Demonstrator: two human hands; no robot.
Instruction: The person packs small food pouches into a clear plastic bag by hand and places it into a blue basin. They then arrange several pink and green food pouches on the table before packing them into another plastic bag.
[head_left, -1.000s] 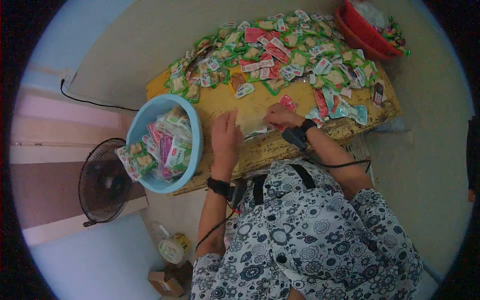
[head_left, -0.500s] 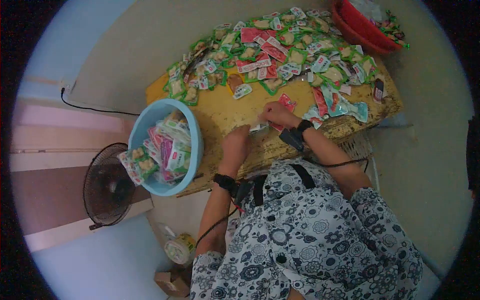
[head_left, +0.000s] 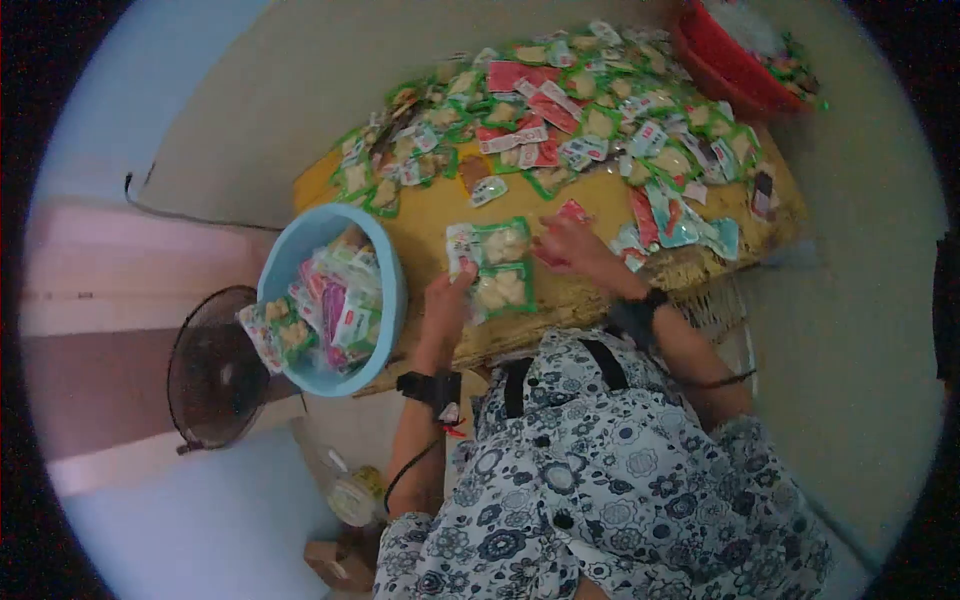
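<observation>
My left hand pinches the left edge of a pair of joined snack packets, which have clear windows, green borders and pale pieces inside. The pair is held over the yellow table, its printed white side toward my left. Just right of it, my right hand is over a red packet that shows on both sides of the hand. Motion smears the fingers of that hand. Black bands with cables sit on both my wrists.
A large heap of green, white and red packets covers the back of the table. On the left stands a light blue basin full of packets. A red basin is at the back right, and a black fan stands beyond the blue basin.
The joined packets now show flat and spread in my left hand, where only a thin edge showed between my hands before. My right hand has moved slightly right and down, away from my left.
</observation>
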